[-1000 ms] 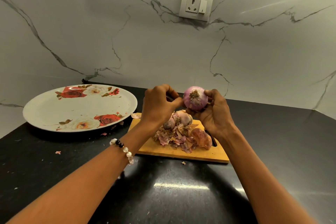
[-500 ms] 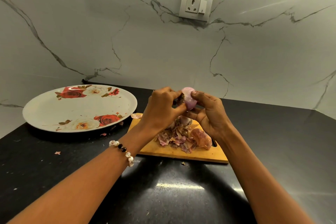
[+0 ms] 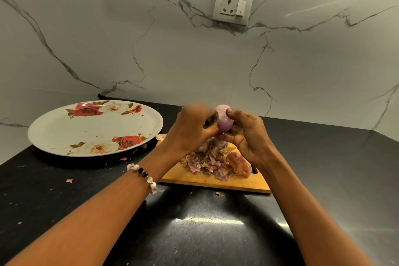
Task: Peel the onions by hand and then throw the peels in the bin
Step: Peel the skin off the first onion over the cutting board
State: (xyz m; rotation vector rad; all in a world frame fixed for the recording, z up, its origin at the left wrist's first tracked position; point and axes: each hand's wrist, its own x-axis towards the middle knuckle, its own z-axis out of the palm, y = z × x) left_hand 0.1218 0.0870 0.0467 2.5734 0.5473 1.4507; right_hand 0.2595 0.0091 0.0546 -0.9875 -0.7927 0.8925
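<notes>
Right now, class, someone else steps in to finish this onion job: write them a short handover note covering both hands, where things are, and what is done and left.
Left hand: blurred, grip on the onion's root end, picking at it.
Right hand: holds the onion above the cutting board.
Peels are piled on the board, with more onions half buried behind them; plate sits to the left.
Done: much skin removed.
Left: finish peeling, bin the peels. No bin in view.

Home kitchen: black stone countertop (image 3: 216,233), marble-look backsplash (image 3: 194,60) with wall socket (image 3: 232,5), rose-print plate (image 3: 64,131) left of the grip, wooden chopping board (image 3: 194,178) with onion peels (image 3: 213,164) beneath it.
</notes>
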